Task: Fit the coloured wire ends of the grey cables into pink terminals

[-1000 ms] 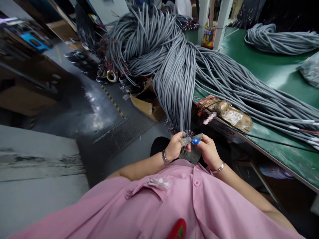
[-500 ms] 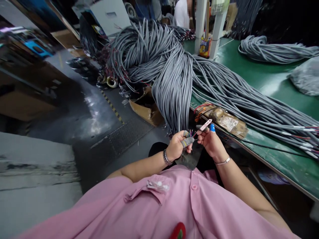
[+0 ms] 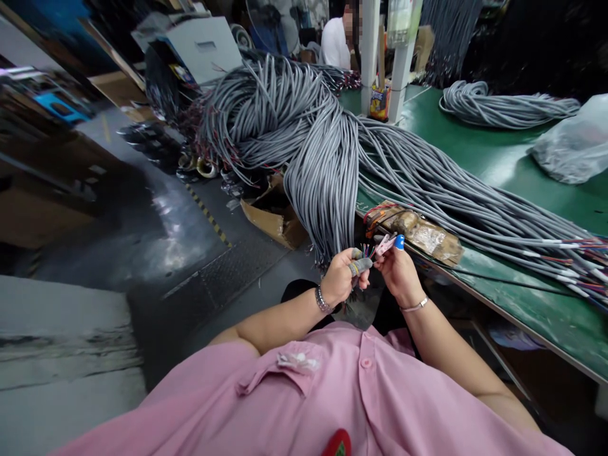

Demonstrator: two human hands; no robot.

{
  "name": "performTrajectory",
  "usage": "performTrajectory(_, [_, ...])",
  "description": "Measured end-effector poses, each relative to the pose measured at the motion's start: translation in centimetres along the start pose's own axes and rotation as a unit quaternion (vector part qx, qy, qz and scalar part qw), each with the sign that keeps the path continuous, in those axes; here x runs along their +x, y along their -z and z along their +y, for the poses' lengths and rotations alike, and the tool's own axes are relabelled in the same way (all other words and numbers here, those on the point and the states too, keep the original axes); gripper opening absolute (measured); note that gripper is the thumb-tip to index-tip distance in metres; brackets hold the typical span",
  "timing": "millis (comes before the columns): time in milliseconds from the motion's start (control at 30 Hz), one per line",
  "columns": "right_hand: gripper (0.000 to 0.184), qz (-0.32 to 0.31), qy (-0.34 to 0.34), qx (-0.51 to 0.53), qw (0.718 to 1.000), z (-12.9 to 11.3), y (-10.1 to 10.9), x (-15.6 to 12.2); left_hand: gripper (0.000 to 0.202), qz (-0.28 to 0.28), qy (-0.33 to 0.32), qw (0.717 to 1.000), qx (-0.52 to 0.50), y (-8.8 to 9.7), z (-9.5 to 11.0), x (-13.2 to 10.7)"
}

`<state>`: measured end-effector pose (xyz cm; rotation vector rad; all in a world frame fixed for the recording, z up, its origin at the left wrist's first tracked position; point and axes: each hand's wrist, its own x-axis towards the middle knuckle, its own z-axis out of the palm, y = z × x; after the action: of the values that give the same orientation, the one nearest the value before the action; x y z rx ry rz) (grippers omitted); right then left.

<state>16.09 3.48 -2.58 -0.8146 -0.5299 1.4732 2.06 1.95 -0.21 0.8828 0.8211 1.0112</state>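
My left hand is closed around the end of a grey cable, and its thin coloured wires fan out above my taped thumb and forefinger. My right hand is closed too, pinching a small pink strip that touches those wire tips; one finger wears a blue cap. Both hands hover over my lap, just below the hanging ends of a thick bundle of grey cables that drapes off the green table.
More grey cables spread across the table to the right, and a coil lies at the back. A crumpled packet sits at the table edge, a plastic bag far right. A cardboard box stands on the floor. Another person sits behind.
My right hand lifted away from the left, turned, and now holds the pink strip up against the wire tips. The view has shifted slightly downward.
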Motion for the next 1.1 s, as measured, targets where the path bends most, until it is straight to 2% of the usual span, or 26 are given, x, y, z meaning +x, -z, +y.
performTrajectory(100, [0.036, 0.006, -0.022, 0.046, 0.999, -0.50, -0.46, -0.01, 0.034, 0.007, 0.005, 1.000, -0.003, 0.03, -0.41, 0.18])
performTrajectory(367, [0.033, 0.030, -0.011, 0.078, 0.996, -0.15, -0.34, 0.34, 0.032, 0.006, 0.006, 1.000, 0.005, -0.13, -0.98, 0.31])
performTrajectory(1100, [0.037, 0.025, -0.020, 0.071, 0.997, -0.11, -0.38, 0.10, 0.034, 0.026, -0.014, 1.000, -0.002, -0.46, -0.89, 0.09])
